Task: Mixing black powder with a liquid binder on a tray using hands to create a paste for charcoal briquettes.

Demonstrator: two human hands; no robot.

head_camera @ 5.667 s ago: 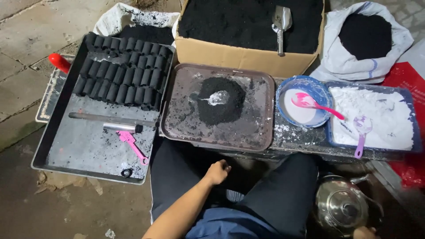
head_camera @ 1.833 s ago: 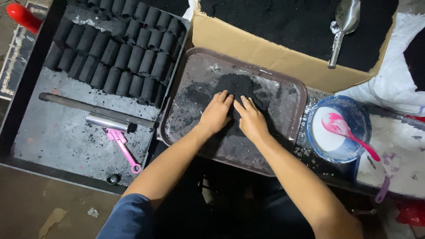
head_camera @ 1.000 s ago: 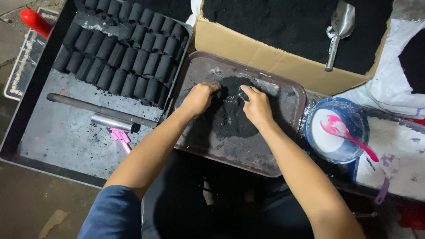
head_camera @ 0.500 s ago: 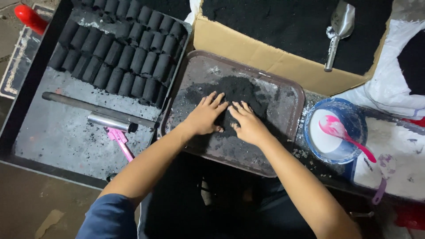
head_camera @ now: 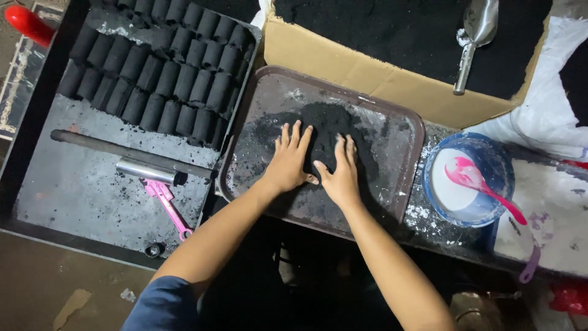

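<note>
The fingers (head_camera: pixel 293 136) of the left hand (head_camera: pixel 289 164) are spread flat and press down on the near left edge of a black powder pile (head_camera: pixel 327 132); they grip nothing. The right hand (head_camera: pixel 340 173) lies just beside it, fingers straight and close together, palm down on the same pile, also holding nothing. The two thumbs almost meet between the hands.

The pile sits in the middle of a brown tray (head_camera: pixel 392 116) with rounded corners, dusted with dark and pale powder around it. Behind the tray stands a cardboard box (head_camera: pixel 343 67) full of black powder, with a metal scoop (head_camera: pixel 474 30) lying on top at the right.

To the left, a large black metal tray (head_camera: pixel 73 184) holds rows of short black cylinders (head_camera: pixel 159 67) packed side by side across its far part. Nearer, a long dark rod (head_camera: pixel 116 149) lies across it, with a short shiny metal tube (head_camera: pixel 146 171) just beside it and a pink tool (head_camera: pixel 168 205) below that.

To the right of the brown tray is a blue bowl (head_camera: pixel 487 211) holding white liquid, with a pink spoon (head_camera: pixel 481 184) resting in it. A white sack (head_camera: pixel 539 129) lies beyond the bowl, and a red handle (head_camera: pixel 27 24) shows at the top left corner.
</note>
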